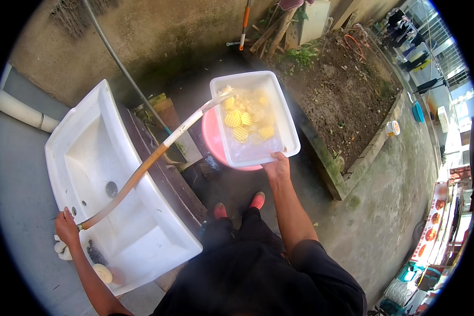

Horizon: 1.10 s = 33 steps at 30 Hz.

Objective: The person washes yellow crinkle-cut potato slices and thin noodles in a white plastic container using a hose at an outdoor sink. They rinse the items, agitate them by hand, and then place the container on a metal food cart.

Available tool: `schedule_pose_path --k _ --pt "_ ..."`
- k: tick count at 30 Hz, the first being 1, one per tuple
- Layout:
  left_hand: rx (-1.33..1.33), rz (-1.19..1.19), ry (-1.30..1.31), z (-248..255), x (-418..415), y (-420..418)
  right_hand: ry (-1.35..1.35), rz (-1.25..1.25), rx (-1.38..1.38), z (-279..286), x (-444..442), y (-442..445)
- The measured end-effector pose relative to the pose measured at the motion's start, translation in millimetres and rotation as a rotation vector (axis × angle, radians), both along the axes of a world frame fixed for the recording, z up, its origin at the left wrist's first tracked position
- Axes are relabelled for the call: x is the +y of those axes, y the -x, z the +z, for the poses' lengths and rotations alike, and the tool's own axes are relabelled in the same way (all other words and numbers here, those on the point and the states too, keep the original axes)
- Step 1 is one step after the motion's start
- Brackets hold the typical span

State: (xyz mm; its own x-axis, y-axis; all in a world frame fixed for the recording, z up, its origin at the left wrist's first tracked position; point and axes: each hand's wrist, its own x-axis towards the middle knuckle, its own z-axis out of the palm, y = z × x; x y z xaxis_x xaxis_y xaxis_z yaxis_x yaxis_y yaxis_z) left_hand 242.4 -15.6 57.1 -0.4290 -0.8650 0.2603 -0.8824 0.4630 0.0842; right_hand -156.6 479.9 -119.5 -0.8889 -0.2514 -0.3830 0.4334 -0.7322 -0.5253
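Note:
My right hand (277,166) grips the near rim of a white rectangular plastic tub (290,130). Inside it, several yellow crinkle-cut slices (240,134), apparently potato, lie in water, with splashing near the far left. A hose (142,170), orange-brown then whitish, arches from the tap over the white ceramic sink (122,221); its outlet end is over the tub. At the sink's left edge, my left hand (67,228) is closed around the tap, which it mostly hides. A pink basin (213,136) sits below the tub, partly covered by it.
A concrete-edged soil bed (339,98) lies to the right, with a white bucket (392,128) on its border. A grey pipe (122,63) slants down the wall. On the sink's near corner are a pale round object (102,273) and a dark scrubber (95,252).

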Motion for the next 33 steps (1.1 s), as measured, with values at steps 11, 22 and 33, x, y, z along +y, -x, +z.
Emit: schedule_pose_path --k 11,22,33 --pt "0.036 -0.088 0.109 5.8 22.1 1.2 -0.006 -0.019 0.001 3.0 -4.5 0.3" --pt "0.136 -0.022 0.181 -15.7 36.3 16.8 -0.023 -0.017 -0.030 0.2 -6.9 0.7" --pt "0.306 0.008 0.071 -10.5 44.0 23.4 -0.057 -0.082 -0.062 -3.4 -18.1 -8.5"
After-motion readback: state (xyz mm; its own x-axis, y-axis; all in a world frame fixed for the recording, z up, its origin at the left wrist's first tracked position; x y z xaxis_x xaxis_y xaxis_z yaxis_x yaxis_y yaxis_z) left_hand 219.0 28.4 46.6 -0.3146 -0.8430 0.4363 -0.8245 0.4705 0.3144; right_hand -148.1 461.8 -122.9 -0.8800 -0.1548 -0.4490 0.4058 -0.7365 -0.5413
